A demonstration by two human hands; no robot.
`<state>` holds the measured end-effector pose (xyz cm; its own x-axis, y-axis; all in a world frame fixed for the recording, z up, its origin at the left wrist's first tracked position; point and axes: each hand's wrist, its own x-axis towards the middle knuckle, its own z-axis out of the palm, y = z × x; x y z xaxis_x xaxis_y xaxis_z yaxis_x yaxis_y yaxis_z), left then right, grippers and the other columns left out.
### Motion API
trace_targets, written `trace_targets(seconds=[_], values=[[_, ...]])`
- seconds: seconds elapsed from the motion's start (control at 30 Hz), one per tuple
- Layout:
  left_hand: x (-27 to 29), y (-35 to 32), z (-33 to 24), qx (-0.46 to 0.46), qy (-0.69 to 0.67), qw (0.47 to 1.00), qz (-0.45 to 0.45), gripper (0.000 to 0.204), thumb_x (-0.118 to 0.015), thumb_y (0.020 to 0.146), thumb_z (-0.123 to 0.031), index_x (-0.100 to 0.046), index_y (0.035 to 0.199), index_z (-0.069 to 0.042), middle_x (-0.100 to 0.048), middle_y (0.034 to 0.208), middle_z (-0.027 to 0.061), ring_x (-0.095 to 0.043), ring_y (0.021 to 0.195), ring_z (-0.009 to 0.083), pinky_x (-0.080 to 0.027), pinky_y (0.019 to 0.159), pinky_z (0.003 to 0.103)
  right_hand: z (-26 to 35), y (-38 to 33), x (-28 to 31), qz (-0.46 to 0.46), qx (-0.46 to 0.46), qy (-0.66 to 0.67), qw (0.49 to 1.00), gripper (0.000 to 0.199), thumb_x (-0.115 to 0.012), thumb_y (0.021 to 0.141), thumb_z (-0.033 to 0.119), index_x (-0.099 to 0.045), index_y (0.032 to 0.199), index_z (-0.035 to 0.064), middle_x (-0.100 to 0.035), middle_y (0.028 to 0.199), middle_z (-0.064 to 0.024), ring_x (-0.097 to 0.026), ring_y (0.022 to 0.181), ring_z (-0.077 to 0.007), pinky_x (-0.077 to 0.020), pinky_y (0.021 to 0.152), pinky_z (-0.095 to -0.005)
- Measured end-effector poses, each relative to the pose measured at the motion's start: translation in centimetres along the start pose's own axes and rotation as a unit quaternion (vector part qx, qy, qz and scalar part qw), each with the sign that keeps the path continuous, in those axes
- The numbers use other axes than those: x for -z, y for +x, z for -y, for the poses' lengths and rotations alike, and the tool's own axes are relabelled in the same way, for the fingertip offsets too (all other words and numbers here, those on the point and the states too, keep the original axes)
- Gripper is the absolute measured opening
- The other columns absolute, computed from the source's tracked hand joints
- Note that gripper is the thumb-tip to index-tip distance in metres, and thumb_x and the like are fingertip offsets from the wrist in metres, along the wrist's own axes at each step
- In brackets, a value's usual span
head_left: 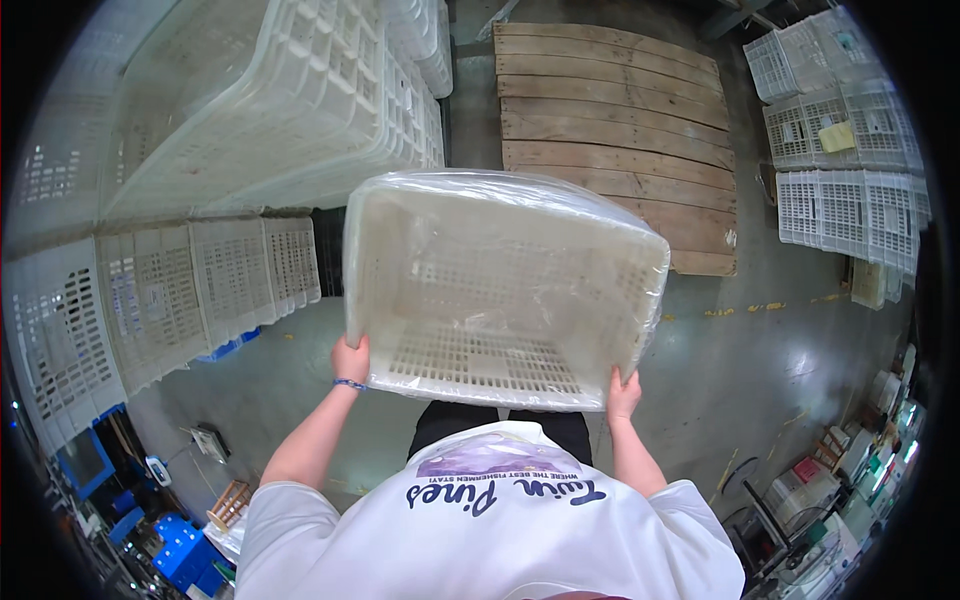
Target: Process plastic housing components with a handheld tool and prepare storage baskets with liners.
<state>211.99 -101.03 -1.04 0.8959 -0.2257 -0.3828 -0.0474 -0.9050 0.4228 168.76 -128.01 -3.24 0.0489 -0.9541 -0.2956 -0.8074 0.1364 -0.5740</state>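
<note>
Between my two hands hangs a large white plastic crate (480,290), its slotted walls lined with clear plastic film that folds over the rim. I look down into its open top and see nothing in it but the liner. My left hand (350,360) grips the near left corner of the rim, a blue band round its wrist. On the other side, my right hand (623,396) is closed on the near right corner. The crate is held in front of my body, above the grey floor.
Tall stacks of white slotted crates (160,290) stand close on my left. Ahead, a wooden pallet (615,120) lies on the floor. More crate stacks (850,205) rise at the far right. Blue bins (185,550) are at lower left, and a cluttered bench (830,530) at lower right.
</note>
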Motion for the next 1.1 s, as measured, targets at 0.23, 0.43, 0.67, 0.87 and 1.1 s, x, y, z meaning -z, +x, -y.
trace_targets(seconds=[0.23,0.43,0.67,0.87,1.1], values=[[-5.7,-0.1,-6.7,-0.070,-0.025,0.996,0.042,0.032,-0.061,0.075,-0.020,-0.061,0.104,-0.007,-0.063,0.087,0.0204,-0.061,0.084,0.0375,-0.049,0.073,0.042,-2.2,5.7,4.6,-0.032,-0.007,-0.084,0.996,0.028,-0.062,0.083,0.025,-0.058,0.097,0.0013,-0.064,0.085,-0.0166,-0.062,0.079,-0.0312,-0.0465,0.070,-0.0375],[-9.4,1.7,-15.8,-0.090,0.021,0.991,0.094,0.037,-0.059,0.075,-0.021,-0.058,0.111,-0.013,-0.064,0.090,0.0176,-0.060,0.084,0.0360,-0.049,0.074,0.044,-4.0,10.2,7.2,-0.111,0.028,-0.068,0.991,0.030,-0.061,0.084,0.029,-0.059,0.095,0.0014,-0.064,0.085,-0.0169,-0.062,0.077,-0.0327,-0.0463,0.068,-0.0391],[-8.2,4.4,-20.3,-0.111,-0.015,0.989,0.096,0.037,-0.059,0.076,-0.024,-0.058,0.112,-0.016,-0.064,0.090,0.0163,-0.060,0.084,0.0354,-0.049,0.073,0.043,0.8,15.0,9.5,-0.063,0.074,-0.017,0.995,0.023,-0.057,0.087,0.020,-0.060,0.092,-0.0019,-0.066,0.080,-0.0115,-0.061,0.070,-0.0178,-0.0463,0.066,-0.0311],[-10.2,-0.5,-13.5,-0.075,-0.053,0.991,0.101,0.038,-0.059,0.078,-0.025,-0.056,0.114,-0.017,-0.064,0.089,0.0174,-0.060,0.083,0.0365,-0.049,0.072,0.045,-4.1,10.5,7.5,-0.075,0.048,-0.031,0.995,0.030,-0.055,0.088,0.024,-0.052,0.101,-0.0022,-0.064,0.089,-0.0183,-0.062,0.080,-0.0306,-0.0460,0.072,-0.0382],[-10.2,-0.7,-17.5,-0.131,-0.063,0.985,0.091,0.043,-0.061,0.076,-0.024,-0.054,0.118,-0.016,-0.063,0.087,0.0196,-0.060,0.082,0.0369,-0.049,0.073,0.045,-5.3,8.0,7.6,-0.100,-0.016,0.004,0.995,0.036,-0.054,0.089,0.028,-0.051,0.101,-0.0057,-0.062,0.092,-0.0219,-0.061,0.084,-0.0328,-0.0456,0.075,-0.0396]])
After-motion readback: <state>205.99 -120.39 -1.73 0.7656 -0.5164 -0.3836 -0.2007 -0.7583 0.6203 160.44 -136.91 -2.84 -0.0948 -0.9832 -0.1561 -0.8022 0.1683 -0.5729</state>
